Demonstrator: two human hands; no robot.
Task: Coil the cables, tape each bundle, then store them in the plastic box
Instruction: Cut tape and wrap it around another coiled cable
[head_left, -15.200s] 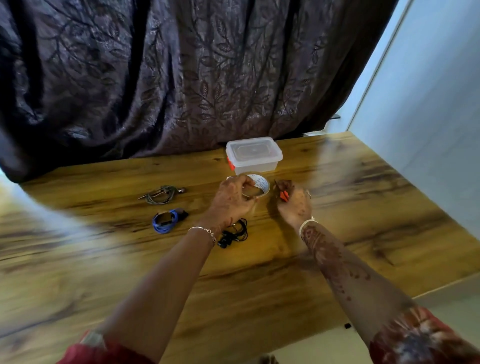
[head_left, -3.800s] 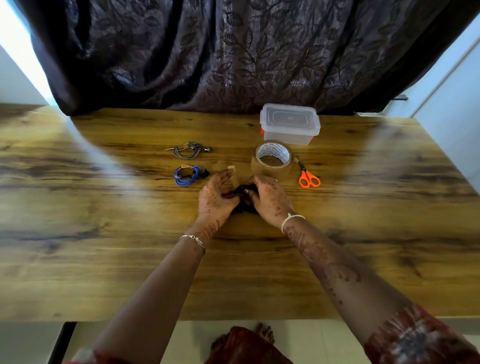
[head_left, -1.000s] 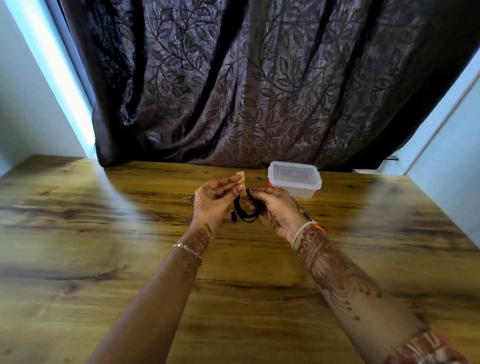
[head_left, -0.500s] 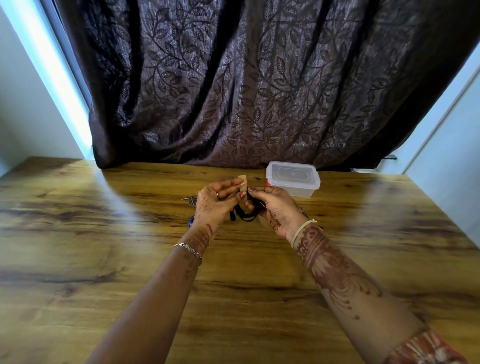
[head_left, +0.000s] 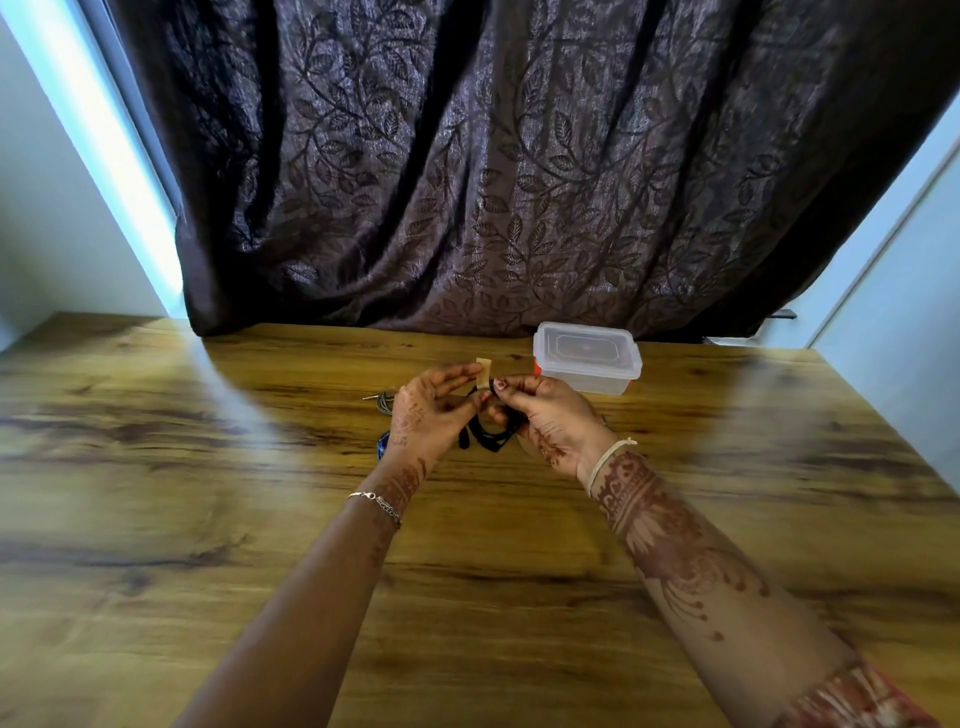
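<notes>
- Dark curtain (head_left: 519, 182) with a woven leaf pattern hangs across the back, its lower edge meeting the far edge of the counter (head_left: 208, 519); pale wall (head_left: 52, 208) shows on either side of it.
- The counter is wood-grained and brown, and both forearms reach out over it from the near edge.
- The left hand (head_left: 426, 415) is raised above the counter, its fingertips holding a short tan strip of tape (head_left: 483, 371) that stands upright between the two hands.
- The right hand (head_left: 545, 421) faces it, fingers curled, pinching the upper part of a coiled black cable (head_left: 488, 434); the coil hangs down between the two hands, clear of the counter, with a plug end dangling at its left side.
- The strip of tape is right at the top of the coil; whether it already sticks to the cable cannot be told.
- The plastic box (head_left: 587, 364), clear, with its lid on, stands on the counter just beyond the right hand, near the curtain.
- A grey cable (head_left: 384, 402) and a blue cable (head_left: 383, 446) lie on the counter, partly hidden behind the left hand.
- A thin chain bracelet (head_left: 376, 504) sits on the left wrist and a pale band (head_left: 605, 460) on the right wrist.
- Both hands and the right forearm carry reddish-brown painted patterns.
</notes>
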